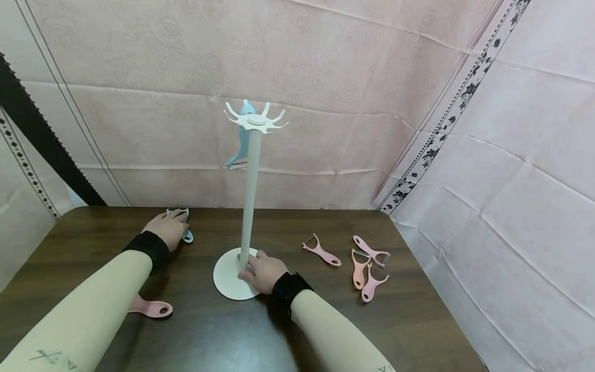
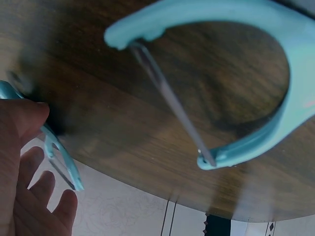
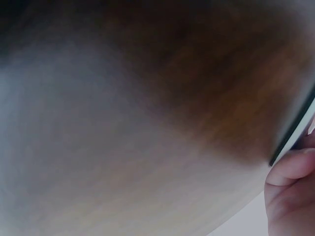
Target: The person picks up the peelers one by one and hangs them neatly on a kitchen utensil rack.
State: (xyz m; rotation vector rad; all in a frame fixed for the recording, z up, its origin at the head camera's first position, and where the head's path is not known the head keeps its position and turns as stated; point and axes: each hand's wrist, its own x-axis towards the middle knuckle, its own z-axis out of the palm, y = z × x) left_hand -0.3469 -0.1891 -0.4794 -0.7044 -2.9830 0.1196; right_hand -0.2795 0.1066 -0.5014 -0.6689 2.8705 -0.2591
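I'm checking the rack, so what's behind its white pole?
A blue peeler hangs partly behind the pole, much of it visible to the left. The pole and hooked top cover the rest; its hanging point can't be seen.

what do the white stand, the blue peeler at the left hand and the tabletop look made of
White stand: likely plastic, evenly coloured, smooth, matte. Blue peeler: apparently smooth plastic; its grey, thin blade suggests metal. Tabletop: brown grain, soft sheen; wood or laminate.
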